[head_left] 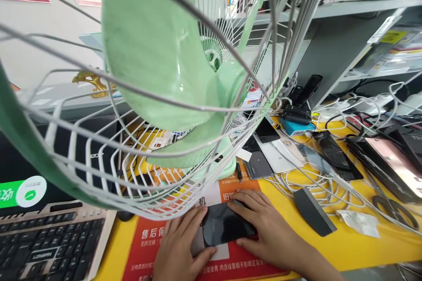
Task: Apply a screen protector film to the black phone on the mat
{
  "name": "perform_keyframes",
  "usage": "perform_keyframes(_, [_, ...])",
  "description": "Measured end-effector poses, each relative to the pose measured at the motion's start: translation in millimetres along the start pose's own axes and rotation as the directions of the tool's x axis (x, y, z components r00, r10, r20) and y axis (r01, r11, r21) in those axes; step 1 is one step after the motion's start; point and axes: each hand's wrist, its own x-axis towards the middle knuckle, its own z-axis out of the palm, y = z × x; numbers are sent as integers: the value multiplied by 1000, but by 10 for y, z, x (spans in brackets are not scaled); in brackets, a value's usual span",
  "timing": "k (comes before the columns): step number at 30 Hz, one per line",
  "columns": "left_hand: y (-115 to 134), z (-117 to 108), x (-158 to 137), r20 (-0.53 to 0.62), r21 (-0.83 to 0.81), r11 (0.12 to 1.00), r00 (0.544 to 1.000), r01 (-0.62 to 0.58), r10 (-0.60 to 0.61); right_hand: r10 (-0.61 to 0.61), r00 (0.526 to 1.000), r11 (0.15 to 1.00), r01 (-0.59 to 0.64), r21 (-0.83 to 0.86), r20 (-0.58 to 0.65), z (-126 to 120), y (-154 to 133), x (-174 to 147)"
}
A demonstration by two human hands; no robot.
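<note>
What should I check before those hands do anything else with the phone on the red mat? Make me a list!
1. Phone over the mat: ok.
2. Left hand gripping one end: ok.
3. Right hand gripping the other end: ok.
4. Scissors away from both hands: ok, they lie off to the right.
5. Cables tidy: not ok, they lie in loose loops.
6. Fan switched off: cannot tell from one picture.
</note>
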Motion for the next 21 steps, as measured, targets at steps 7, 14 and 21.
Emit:
perform_keyframes(7, [-26,21,-9,37,10,1000,999,22,-22,-20,999,1000,20,-10,-34,13,9,-7])
perform_keyframes(14, [-100,92,-59,27,64,998,999,-23,21,-4,999,1000,4,5,-35,49,31,-26])
perform_keyframes(21, [-172,167,-81,3,87,995,999,-45,44,-14,1000,1000,14,15,-6,-26,4,-1])
